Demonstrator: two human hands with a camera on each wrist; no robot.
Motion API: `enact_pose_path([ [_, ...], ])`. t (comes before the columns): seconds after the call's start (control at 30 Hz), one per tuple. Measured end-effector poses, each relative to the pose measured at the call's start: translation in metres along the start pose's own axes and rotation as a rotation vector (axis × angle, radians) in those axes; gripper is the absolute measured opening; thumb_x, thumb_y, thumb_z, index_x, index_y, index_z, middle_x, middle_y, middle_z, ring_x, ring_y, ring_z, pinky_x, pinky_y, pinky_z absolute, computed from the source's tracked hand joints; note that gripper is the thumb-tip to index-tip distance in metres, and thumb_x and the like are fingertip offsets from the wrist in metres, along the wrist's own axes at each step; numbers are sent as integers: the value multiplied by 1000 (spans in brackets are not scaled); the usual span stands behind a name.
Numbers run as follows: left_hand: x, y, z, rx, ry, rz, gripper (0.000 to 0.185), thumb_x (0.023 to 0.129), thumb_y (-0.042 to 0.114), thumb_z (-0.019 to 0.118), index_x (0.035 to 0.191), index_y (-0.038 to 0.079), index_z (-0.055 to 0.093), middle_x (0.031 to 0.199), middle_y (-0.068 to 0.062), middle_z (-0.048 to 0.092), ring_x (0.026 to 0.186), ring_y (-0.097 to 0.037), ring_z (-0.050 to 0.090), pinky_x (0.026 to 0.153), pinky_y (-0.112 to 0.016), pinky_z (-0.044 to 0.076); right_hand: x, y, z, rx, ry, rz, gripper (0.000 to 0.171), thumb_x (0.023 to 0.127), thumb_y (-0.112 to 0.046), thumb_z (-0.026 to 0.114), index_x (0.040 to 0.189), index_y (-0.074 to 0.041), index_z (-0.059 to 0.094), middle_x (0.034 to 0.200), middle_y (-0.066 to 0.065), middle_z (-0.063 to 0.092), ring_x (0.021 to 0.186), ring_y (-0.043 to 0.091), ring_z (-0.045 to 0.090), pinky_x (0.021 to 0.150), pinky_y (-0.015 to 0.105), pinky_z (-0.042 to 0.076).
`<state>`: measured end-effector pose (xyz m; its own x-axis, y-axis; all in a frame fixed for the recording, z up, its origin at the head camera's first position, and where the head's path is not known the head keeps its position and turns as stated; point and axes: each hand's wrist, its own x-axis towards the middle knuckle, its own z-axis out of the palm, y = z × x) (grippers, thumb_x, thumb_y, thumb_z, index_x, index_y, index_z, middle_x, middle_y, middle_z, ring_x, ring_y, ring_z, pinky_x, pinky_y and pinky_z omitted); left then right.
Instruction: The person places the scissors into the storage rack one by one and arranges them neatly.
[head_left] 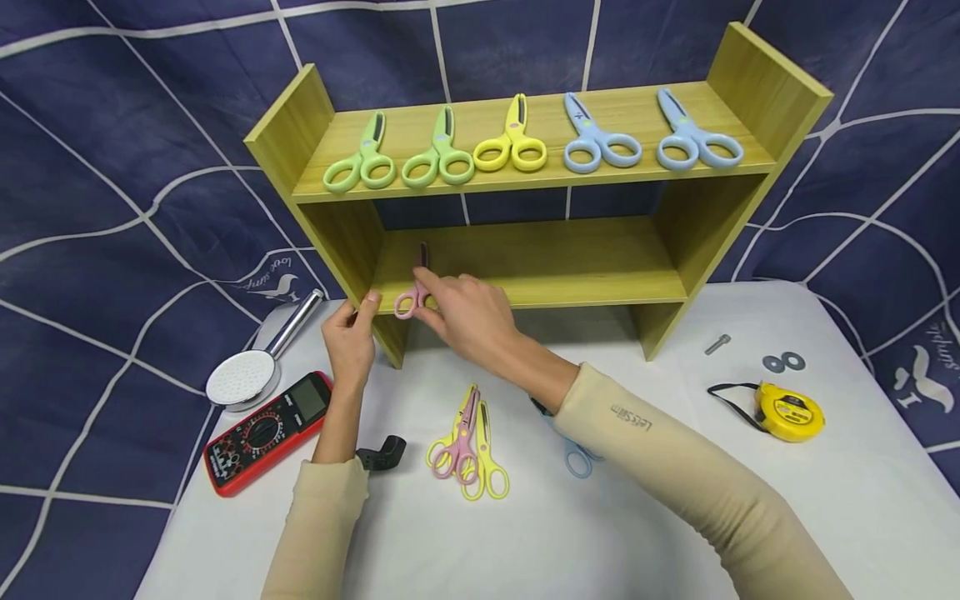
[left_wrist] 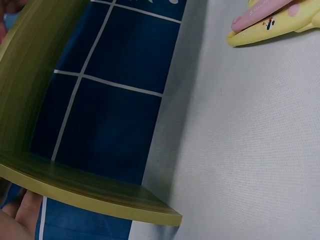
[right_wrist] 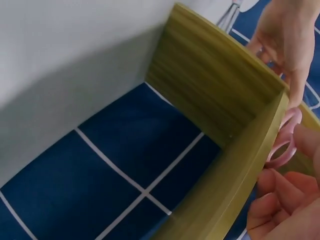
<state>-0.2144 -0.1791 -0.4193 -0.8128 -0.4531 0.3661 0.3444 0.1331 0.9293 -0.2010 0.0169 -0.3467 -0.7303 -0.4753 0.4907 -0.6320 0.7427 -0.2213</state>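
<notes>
My right hand (head_left: 472, 321) pinches a pair of pink scissors (head_left: 417, 292) by the handles at the left end of the lower shelf board (head_left: 570, 258), blades toward the back. In the right wrist view, the pink handle loops (right_wrist: 286, 136) show between thumb and fingers at the board's edge. My left hand (head_left: 350, 346) grips the left side panel of the wooden shelf (head_left: 341, 250), its thumb on the front edge and fingers round the outer side. On the upper board lie two green scissors (head_left: 367, 158), one yellow pair (head_left: 515, 137) and two blue pairs (head_left: 596, 137).
Below the shelf, pink scissors (head_left: 465, 429) lie across two yellow pairs (head_left: 486, 450). My right sleeve partly covers blue scissors (head_left: 579, 460). Left stand a shower head (head_left: 242, 377) and a red multimeter (head_left: 266, 433); right, a bolt (head_left: 717, 344), washers (head_left: 792, 361) and a tape measure (head_left: 789, 412).
</notes>
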Motion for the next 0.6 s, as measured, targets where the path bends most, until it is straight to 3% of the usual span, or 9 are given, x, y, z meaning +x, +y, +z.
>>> enact_pose_path([
  [0.2, 1, -1, 2, -43, -2, 6, 17, 89, 12, 73, 90, -5, 75, 73, 9, 65, 66, -5, 55, 63, -19, 45, 17, -2, 3, -16, -83, 47, 49, 94, -42, 67, 134, -15, 59, 93, -1, 71, 79, 18, 65, 58, 32, 50],
  [0.33, 1, -2, 3, -78, 2, 29, 17, 87, 17, 75, 80, 1, 77, 66, 7, 62, 62, -4, 52, 59, -18, 42, 14, 0, 5, 20, -61, 45, 49, 94, -40, 66, 134, -13, 59, 97, 0, 68, 80, 16, 63, 61, 31, 50],
  [0.5, 1, -3, 1, -68, 8, 34, 15, 87, 20, 75, 84, 6, 78, 69, 7, 64, 64, -6, 54, 60, -19, 43, -11, -5, 8, 215, 58, 23, 41, 95, -30, 68, 129, -6, 63, 99, 6, 59, 65, 13, 51, 53, 26, 43],
  [0.6, 1, -2, 0, -32, 9, 21, 14, 89, 15, 73, 86, 2, 78, 70, 8, 64, 65, -6, 54, 62, -20, 44, -36, -13, 13, 353, 52, 57, 38, 93, -27, 70, 125, -5, 65, 96, 5, 55, 64, 12, 48, 53, 26, 41],
])
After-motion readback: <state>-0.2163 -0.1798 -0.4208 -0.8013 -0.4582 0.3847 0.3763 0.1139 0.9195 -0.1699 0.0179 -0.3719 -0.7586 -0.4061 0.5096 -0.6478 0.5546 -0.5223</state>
